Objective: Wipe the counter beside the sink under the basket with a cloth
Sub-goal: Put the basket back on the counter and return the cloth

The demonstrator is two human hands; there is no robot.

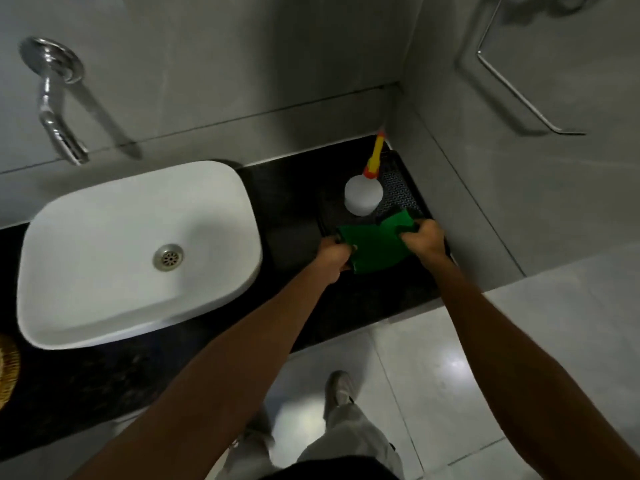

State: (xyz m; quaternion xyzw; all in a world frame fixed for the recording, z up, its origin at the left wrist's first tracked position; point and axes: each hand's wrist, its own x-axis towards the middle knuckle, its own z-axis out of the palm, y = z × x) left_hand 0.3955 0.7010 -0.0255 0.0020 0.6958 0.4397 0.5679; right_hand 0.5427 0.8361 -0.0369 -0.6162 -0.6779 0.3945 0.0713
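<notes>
So this looks like the setup step, before any actual wiping. Both hands are at the near rim of the black basket point(401, 188), which sits on the dark counter point(287, 216) right of the sink point(104, 237), tucked into the wall corner. The left hand point(330, 256) has its fingers curled shut at the basket's near-left edge. The right hand point(424, 237) is closed at the near-right. The green cloth point(374, 245) is stretched between them, over the basket's near end. It's dim, so I can't tell if they're pinching just the cloth or the rim too. A white bottle point(363, 197) stands in the basket, behind the cloth. Next, I'd guess: lift or slide the basket clear without tipping that bottle, then wipe the counter beneath.
</notes>
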